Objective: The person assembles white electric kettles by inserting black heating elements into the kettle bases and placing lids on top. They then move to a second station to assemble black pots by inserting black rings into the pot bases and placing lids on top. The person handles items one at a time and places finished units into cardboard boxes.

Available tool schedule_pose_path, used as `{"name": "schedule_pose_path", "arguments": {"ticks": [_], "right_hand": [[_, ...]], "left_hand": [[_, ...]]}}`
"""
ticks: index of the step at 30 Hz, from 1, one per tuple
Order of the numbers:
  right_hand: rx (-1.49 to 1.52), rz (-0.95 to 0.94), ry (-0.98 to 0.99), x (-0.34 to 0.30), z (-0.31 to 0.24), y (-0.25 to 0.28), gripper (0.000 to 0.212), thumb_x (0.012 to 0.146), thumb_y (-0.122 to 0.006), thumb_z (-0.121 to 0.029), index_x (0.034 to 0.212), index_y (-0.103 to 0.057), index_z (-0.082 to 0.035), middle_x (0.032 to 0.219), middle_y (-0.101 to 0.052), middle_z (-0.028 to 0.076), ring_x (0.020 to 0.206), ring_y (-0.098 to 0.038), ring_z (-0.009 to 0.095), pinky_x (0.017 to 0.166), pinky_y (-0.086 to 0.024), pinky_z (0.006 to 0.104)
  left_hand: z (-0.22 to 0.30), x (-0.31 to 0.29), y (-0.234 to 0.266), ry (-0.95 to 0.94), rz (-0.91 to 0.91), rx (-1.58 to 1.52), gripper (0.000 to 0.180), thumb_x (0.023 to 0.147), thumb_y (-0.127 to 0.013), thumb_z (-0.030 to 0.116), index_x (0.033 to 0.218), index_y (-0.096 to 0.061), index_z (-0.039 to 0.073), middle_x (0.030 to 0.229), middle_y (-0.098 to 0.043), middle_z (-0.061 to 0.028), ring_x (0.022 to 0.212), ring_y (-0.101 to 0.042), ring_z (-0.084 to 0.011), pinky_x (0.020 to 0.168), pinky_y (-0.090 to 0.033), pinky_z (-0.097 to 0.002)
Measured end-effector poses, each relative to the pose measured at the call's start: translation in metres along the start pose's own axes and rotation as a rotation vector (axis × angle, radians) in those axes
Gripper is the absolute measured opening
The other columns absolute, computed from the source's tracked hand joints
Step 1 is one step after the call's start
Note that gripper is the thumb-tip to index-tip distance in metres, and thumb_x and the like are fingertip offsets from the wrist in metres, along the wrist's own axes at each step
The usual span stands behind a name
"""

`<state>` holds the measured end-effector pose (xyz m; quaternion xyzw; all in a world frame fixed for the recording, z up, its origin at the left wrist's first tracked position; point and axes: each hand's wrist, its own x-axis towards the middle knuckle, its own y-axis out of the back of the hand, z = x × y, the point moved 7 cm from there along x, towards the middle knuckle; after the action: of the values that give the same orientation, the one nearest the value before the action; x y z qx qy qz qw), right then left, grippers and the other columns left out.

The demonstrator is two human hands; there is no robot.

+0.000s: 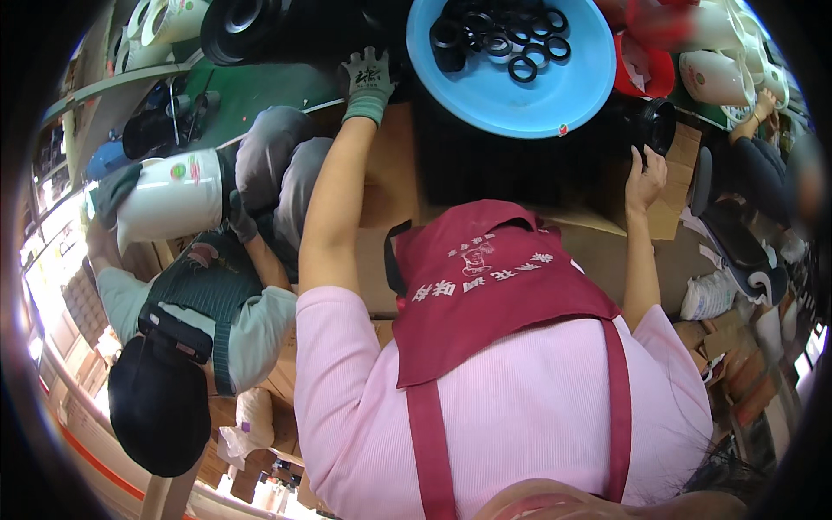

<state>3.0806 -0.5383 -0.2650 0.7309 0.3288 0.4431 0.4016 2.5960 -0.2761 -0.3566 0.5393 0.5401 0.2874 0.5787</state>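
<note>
My left hand [368, 85], in a grey knit glove with a green cuff, reaches forward with its fingers stretched out, at the edge of large black round parts [286, 35]. My bare right hand [646, 180] is raised with fingers apart. Its fingertips are at the lower rim of a black cylindrical part [656, 127] with a ribbed edge; I cannot tell whether they press on it. Between the hands and farther off stands a light blue basin [520, 113], holding several black rings [523, 69] and other small black parts.
To the right of the basin are a red container [645, 65] and white plastic housings [716, 78]. At left, a co-worker in gloves holds a white housing [173, 192] beside a green table [230, 100]. Cardboard [390, 165] lies below the basin. Another person's arm shows far right.
</note>
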Motion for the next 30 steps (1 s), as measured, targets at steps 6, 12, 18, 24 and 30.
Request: {"name": "schedule_pose_path", "arguments": {"ticks": [6,12,18,24,30], "right_hand": [[0.150,0.102,0.077,0.023,-0.053,0.025,0.018,0.083,-0.077,-0.013,0.099,-0.072,-0.005,0.095,-0.066,0.012,0.091,-0.060,0.031,0.081,-0.049,0.0398],[0.413,-0.068,0.211,0.041,-0.122,0.025,0.021,0.079,-0.077,-0.006,0.100,-0.072,-0.007,0.093,-0.064,0.009,0.090,-0.059,0.028,0.079,-0.048,0.0358],[0.451,-0.240,0.466,0.039,-0.192,0.024,0.028,0.074,-0.074,-0.003,0.100,-0.074,-0.013,0.090,-0.063,0.003,0.090,-0.060,0.024,0.077,-0.052,0.0335],[0.720,-0.480,0.930,0.015,-0.279,-0.006,0.023,0.085,-0.067,-0.010,0.108,-0.068,-0.012,0.098,-0.061,0.004,0.093,-0.060,0.025,0.075,-0.053,0.0320],[0.299,-0.346,0.158,0.079,-0.180,-0.187,0.035,0.089,-0.070,-0.022,0.120,-0.061,-0.010,0.112,-0.057,0.011,0.101,-0.060,0.031,0.089,-0.050,0.0455]], "left_hand": [[0.004,0.014,-0.015,-0.195,-0.025,0.037,0.062,0.084,-0.070,0.035,0.137,-0.049,0.011,0.134,-0.049,-0.0145,0.115,-0.056,-0.0382,0.092,-0.045,-0.0584],[-0.004,0.003,-0.013,-0.087,0.047,-0.059,0.062,0.086,-0.067,0.034,0.140,-0.048,0.009,0.138,-0.047,-0.0161,0.118,-0.055,-0.0394,0.095,-0.043,-0.0605],[0.012,-0.066,0.068,0.152,0.440,-0.887,0.072,0.089,-0.071,0.034,0.147,-0.039,0.008,0.138,-0.053,-0.0149,0.118,-0.057,-0.0326,0.100,-0.045,-0.0521],[0.071,-0.134,0.071,-0.104,0.195,-1.838,0.040,0.095,-0.067,0.024,0.126,-0.060,0.000,0.119,-0.065,-0.0089,0.103,-0.063,-0.0162,0.089,-0.053,-0.0314],[0.036,-0.193,0.015,0.495,0.294,-2.144,0.041,0.090,-0.073,0.015,0.126,-0.061,0.001,0.117,-0.067,-0.0073,0.100,-0.064,-0.0153,0.083,-0.055,-0.0286]]}}
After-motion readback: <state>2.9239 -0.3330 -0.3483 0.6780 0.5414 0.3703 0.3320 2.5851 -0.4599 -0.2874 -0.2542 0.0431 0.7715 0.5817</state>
